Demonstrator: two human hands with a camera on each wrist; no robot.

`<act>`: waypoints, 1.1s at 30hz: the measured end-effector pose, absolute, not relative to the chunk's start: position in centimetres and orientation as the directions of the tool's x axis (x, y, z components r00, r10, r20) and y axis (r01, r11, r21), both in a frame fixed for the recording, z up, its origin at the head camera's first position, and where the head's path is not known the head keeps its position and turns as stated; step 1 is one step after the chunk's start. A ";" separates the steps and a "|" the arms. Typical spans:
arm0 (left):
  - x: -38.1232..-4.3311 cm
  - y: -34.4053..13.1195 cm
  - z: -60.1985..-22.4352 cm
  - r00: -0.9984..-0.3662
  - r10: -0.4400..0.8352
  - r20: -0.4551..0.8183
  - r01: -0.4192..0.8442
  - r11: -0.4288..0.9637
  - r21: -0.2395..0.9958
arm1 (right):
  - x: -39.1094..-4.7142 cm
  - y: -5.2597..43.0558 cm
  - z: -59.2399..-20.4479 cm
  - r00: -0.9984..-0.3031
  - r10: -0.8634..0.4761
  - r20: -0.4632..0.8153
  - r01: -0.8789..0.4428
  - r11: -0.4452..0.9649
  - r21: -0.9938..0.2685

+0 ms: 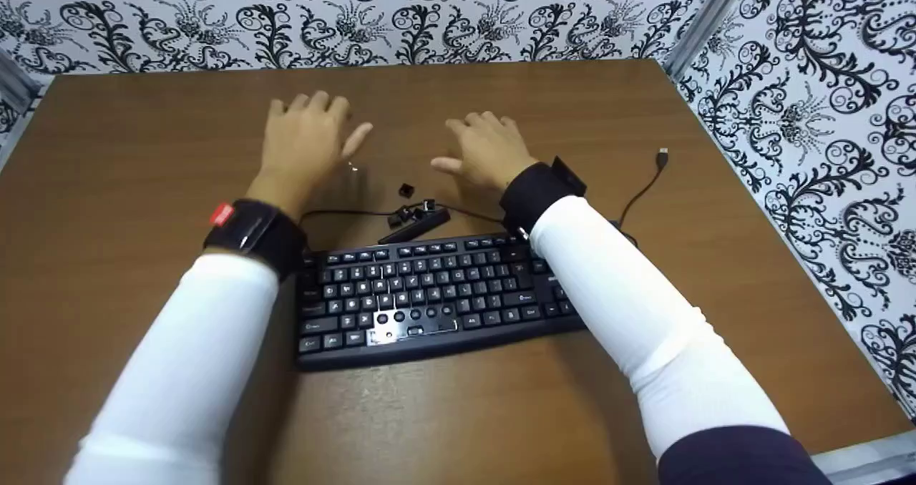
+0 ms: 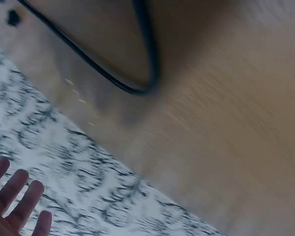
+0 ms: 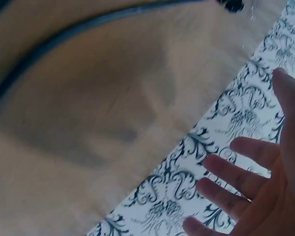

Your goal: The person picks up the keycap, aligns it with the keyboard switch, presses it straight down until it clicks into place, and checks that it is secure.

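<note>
A black keyboard (image 1: 429, 285) lies on the table, its lower middle showing bare switches and a shiny plate where keycaps are off. Just behind it sit a long black spacebar (image 1: 416, 226) and a few loose keycaps (image 1: 401, 217), with one more keycap (image 1: 406, 190) apart from them. Beyond the keyboard's left end, my left hand (image 1: 304, 138) hovers with spread fingers and holds nothing. My right hand (image 1: 490, 149) is likewise empty over the table behind the right part of the keyboard, fingers spread in the right wrist view. A tiny shiny piece (image 1: 352, 167) lies near my left thumb.
The keyboard's cable (image 1: 343, 212) runs behind it, and its USB plug (image 1: 662, 157) rests to the right. Patterned panels (image 1: 458, 16) border the brown table (image 1: 129, 206) at the back and right. Dark bands are strapped round both wrists.
</note>
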State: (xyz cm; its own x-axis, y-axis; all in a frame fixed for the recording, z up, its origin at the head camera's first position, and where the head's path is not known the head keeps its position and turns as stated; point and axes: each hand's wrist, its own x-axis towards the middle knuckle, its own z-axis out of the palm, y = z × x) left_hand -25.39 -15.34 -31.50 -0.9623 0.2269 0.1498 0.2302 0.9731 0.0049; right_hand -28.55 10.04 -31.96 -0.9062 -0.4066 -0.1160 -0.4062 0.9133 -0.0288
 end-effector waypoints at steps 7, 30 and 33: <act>-21.1 -15.0 -33.3 -0.807 0.385 0.448 0.471 0.877 0.093 | -26.8 8.0 -32.4 -0.829 -0.555 -0.065 -0.545 0.829 -0.127; -12.0 -14.5 -34.8 -0.889 0.436 0.139 0.457 0.864 0.212 | -24.9 4.8 -33.7 -0.684 -0.719 -0.127 -0.692 0.694 -0.202; -11.7 -14.9 -35.0 -0.888 0.446 0.112 0.460 0.857 0.234 | -25.0 4.7 -33.7 -0.678 -0.723 -0.131 -0.697 0.689 -0.197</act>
State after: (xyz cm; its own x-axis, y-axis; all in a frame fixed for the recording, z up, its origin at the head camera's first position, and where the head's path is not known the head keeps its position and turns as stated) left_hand -11.75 -14.91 -35.03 -0.8880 0.4461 0.1117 0.4598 0.8566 0.2344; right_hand -25.03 4.68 -33.73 -0.6780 -0.7234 -0.1307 -0.6974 0.6892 -0.1965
